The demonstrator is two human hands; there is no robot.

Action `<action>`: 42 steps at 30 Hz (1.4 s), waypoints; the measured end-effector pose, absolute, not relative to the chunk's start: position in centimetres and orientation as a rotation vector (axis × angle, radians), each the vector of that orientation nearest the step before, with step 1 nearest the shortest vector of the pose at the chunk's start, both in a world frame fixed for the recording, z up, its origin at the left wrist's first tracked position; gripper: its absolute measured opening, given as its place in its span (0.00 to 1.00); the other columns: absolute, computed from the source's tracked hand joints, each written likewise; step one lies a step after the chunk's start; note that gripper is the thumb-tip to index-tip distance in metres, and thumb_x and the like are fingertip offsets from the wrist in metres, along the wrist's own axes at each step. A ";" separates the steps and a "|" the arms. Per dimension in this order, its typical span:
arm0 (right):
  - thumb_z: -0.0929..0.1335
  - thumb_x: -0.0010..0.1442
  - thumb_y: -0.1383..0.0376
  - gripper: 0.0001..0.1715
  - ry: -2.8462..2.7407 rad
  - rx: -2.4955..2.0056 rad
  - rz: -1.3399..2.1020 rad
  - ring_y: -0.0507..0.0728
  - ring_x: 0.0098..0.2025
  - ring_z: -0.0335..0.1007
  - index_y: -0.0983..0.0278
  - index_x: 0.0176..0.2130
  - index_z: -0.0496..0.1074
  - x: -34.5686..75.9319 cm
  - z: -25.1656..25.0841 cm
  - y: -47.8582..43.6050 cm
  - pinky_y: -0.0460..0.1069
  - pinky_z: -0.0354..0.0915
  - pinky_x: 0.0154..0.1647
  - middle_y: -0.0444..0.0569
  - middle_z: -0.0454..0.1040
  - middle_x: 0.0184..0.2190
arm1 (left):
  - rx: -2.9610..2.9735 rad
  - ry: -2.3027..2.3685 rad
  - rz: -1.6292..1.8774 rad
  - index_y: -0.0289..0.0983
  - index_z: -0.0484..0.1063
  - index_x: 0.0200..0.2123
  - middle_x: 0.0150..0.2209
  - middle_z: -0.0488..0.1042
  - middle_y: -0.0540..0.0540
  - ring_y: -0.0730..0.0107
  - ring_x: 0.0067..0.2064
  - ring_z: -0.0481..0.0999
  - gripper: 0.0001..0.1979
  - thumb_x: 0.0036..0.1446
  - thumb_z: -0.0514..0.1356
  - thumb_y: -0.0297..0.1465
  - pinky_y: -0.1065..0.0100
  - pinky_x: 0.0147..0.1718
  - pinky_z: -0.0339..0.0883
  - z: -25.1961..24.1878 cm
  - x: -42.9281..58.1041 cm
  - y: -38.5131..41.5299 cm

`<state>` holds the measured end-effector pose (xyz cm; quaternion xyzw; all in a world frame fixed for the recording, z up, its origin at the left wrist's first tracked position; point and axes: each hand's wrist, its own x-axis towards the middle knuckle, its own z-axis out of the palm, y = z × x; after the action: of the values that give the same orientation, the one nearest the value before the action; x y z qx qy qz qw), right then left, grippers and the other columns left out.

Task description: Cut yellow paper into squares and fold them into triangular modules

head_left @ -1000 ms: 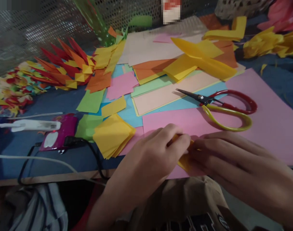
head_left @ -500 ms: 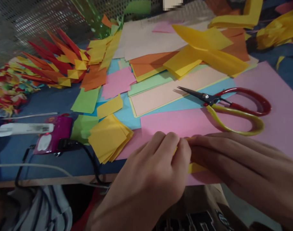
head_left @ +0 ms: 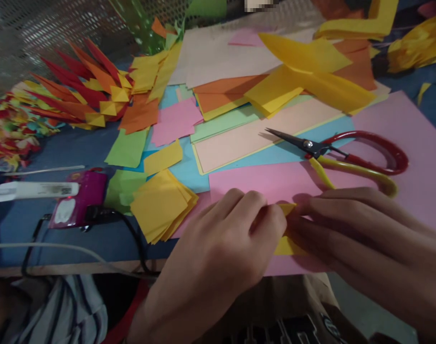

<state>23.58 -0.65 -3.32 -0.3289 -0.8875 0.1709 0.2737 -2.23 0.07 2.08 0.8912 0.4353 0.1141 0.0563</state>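
Note:
A small piece of yellow paper (head_left: pixel 288 246) lies on pink paper at the front edge of the table, partly hidden by both hands. My left hand (head_left: pixel 235 239) has its fingers curled and pressed together on the paper's left side. From the right, my right hand (head_left: pixel 357 229) reaches to the same piece, its fingers close together and its fingertips at the paper. Just beyond my right hand lie scissors (head_left: pixel 313 147) with one red and one yellow handle, blades pointing left. A stack of yellow squares (head_left: pixel 162 205) sits left of my left hand.
At the left are a purple box (head_left: pixel 91 193) with a white plug and cables. Behind it stands a red and orange folded-paper piece (head_left: pixel 92 91). Coloured sheets cover the middle, with a curved yellow strip (head_left: pixel 311 71) on top. Striped cloth (head_left: pixel 74 310) shows below the table edge.
My right hand has shifted slightly right, and its fingertips have drawn back from my left hand. More of the yellow paper shows between the hands.

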 end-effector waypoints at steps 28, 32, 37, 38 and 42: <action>0.74 0.72 0.65 0.26 -2.493 -0.903 0.300 0.69 0.67 0.73 0.64 0.66 0.76 23.9 -3.4 -0.3 0.65 0.78 0.66 0.50 0.76 0.69 | 2.258 1.599 0.638 0.38 0.75 0.37 0.38 0.75 0.52 0.72 0.38 0.71 0.10 0.75 0.62 0.25 0.65 0.42 0.67 0.3 -0.7 0.3; 0.68 0.77 0.63 0.26 -2.473 -0.879 0.223 0.68 0.66 0.73 0.65 0.70 0.74 23.7 -3.5 -0.5 0.62 0.76 0.65 0.50 0.76 0.69 | 2.260 1.592 0.654 0.38 0.72 0.35 0.37 0.74 0.53 0.73 0.34 0.67 0.10 0.73 0.63 0.25 0.65 0.41 0.67 0.1 -0.7 0.5; 0.69 0.76 0.65 0.30 -2.493 -0.932 0.264 0.71 0.67 0.72 0.65 0.73 0.71 23.5 -3.9 -0.7 0.66 0.75 0.67 0.53 0.75 0.69 | 2.206 1.596 0.656 0.38 0.72 0.36 0.35 0.70 0.53 0.73 0.32 0.64 0.10 0.75 0.62 0.27 0.66 0.41 0.67 0.1 -0.6 0.7; 0.71 0.74 0.64 0.31 -2.469 -0.930 0.280 0.71 0.66 0.73 0.63 0.73 0.71 23.4 -4.0 -0.6 0.67 0.75 0.66 0.53 0.75 0.69 | 2.195 1.602 0.645 0.39 0.71 0.36 0.34 0.69 0.53 0.73 0.33 0.64 0.10 0.75 0.62 0.27 0.65 0.41 0.67 0.2 -0.6 0.7; 0.75 0.70 0.62 0.30 -2.407 -0.939 0.323 0.72 0.64 0.76 0.57 0.69 0.76 23.1 -4.0 -0.5 0.68 0.78 0.65 0.52 0.77 0.67 | 2.142 1.598 0.606 0.40 0.70 0.37 0.37 0.70 0.52 0.71 0.37 0.70 0.09 0.74 0.62 0.27 0.64 0.40 0.68 0.5 -0.5 0.6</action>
<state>23.11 -0.54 -4.04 -0.3476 -0.8913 0.1196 0.2655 -0.51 0.60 0.46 0.7659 0.5715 0.2167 0.1995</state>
